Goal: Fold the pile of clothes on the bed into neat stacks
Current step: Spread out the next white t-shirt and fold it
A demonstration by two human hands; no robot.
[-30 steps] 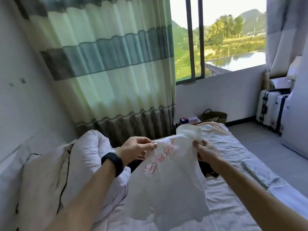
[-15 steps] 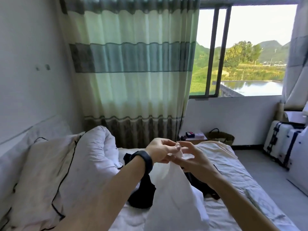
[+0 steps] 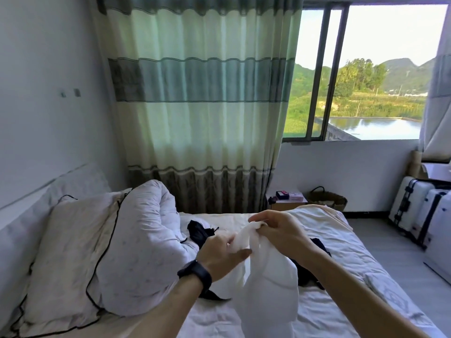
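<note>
The person is holding a thin white garment [image 3: 271, 279] up over the bed [image 3: 346, 250], and its soft, half-sheer cloth is hanging in a loose, rounded drape toward the sheet. The right hand [image 3: 283, 231] is pinching the bunched, twisted top edge, its fingers [image 3: 266, 217] curling round the wad. The left hand [image 3: 219, 252], with a black band [image 3: 195, 274] sitting on its wrist, is gripping the same cloth just below, thumb and fingers closing on a fold. The 2 hands are nearly touching.

Behind them, black clothes [image 3: 200, 231] are lying crumpled on the wrinkled white sheet, partly hidden by the garment. At the left a puffy quilted duvet [image 3: 146, 230] is slumping against a pillow [image 3: 66, 252] piped in black. A pleated curtain [image 3: 200, 106], banded in pale green and grey, is hanging beyond the bed beside the window [image 3: 366, 81]. 2 hard white suitcases [image 3: 419, 211] with black trim are standing by the right wall, near a woven basket [image 3: 327, 200].
</note>
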